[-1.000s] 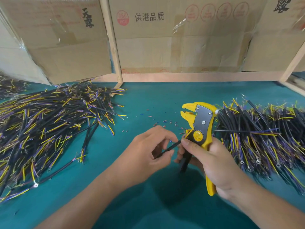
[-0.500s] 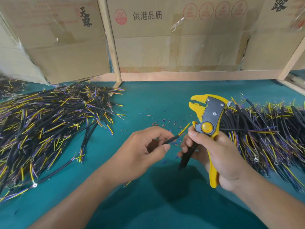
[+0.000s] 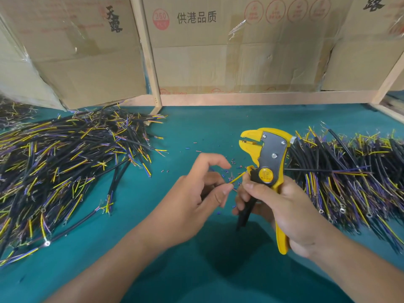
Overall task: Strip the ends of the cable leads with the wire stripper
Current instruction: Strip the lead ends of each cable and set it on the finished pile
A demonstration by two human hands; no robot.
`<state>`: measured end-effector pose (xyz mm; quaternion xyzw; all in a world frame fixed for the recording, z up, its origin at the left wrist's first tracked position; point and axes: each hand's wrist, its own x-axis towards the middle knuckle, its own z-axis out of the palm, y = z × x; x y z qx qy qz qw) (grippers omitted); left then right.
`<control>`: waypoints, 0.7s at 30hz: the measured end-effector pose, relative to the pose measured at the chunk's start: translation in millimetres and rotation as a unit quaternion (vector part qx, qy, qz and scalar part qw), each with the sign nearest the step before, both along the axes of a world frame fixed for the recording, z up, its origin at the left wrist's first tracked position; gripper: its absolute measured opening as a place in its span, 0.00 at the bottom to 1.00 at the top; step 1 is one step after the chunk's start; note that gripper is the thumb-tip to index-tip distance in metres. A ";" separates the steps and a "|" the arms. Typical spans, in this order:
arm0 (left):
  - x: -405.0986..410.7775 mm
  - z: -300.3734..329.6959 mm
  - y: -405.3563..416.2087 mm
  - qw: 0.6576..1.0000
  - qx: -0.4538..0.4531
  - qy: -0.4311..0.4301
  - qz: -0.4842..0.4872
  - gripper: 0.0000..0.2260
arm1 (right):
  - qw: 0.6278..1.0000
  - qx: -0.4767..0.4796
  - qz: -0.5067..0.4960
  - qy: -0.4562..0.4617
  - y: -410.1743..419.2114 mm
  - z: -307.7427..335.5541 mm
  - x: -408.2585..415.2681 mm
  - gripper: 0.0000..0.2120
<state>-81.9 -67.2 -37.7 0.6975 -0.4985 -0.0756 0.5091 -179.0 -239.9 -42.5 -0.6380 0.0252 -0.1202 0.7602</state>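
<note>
Fingers of left hand [image 3: 196, 197] pinching yellow lead [image 3: 237, 178] of a black cable [image 3: 244, 212], right hand [image 3: 284, 206] gripping yellow wire stripper [image 3: 267, 169] handles, stripper upright just right of the lead, jaws slightly apart, cable piles [image 3: 65, 162] either side on teal counter [image 3: 196, 132]

The right hand [image 3: 284, 206] covers most of the wire stripper [image 3: 267, 167] handles, and the black cable [image 3: 244, 213] disappears behind its fingers. Both cable heaps, left [image 3: 61, 167] and right [image 3: 349, 171], run past the frame's edges (as do the forearms). The coloured specks [image 3: 227, 171] on the mat are too small to identify.
</note>
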 end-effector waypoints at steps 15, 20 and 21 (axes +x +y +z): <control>0.6 0.6 -0.4 0.998 0.023 -0.063 -0.022 0.02 | 0.999 0.018 0.033 0.014 -3.5 1.3 -0.5 0.05; 2.8 -0.8 -1.4 0.996 0.038 -0.081 0.001 0.02 | 0.999 0.017 0.031 0.022 -4.5 1.5 -0.2 0.05; 3.4 -0.9 -1.6 0.996 0.035 -0.081 0.003 0.03 | 0.999 0.018 0.029 0.024 -4.5 1.6 0.1 0.04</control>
